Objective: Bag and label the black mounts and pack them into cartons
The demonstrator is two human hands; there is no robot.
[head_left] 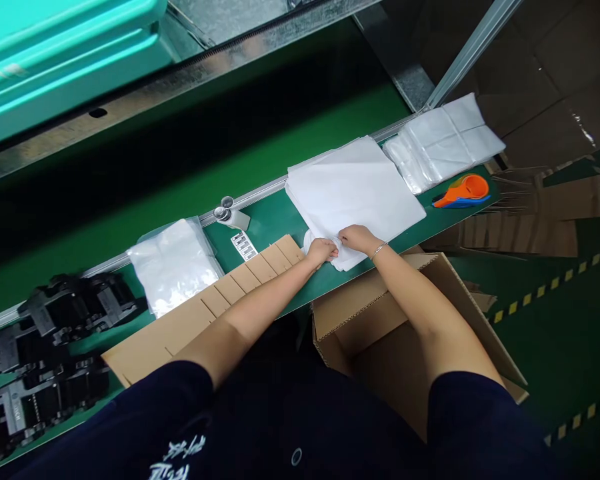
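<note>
A stack of thin white sheets lies on the green bench, and the sheets could be paper or foam. At its near left corner my left hand pinches the curled edge of a sheet. My right hand is just to the right, its fingers closed on the same bunched corner. A bracelet circles the right wrist. The fingertips of both hands are partly hidden, so how many layers they grip cannot be told.
Slotted cardboard and clear plastic bags lie left, beyond them black-grey parts. Small bottles and a label sheet stand nearer. Rightward are more bags and an orange tape dispenser-like item. An open carton sits below.
</note>
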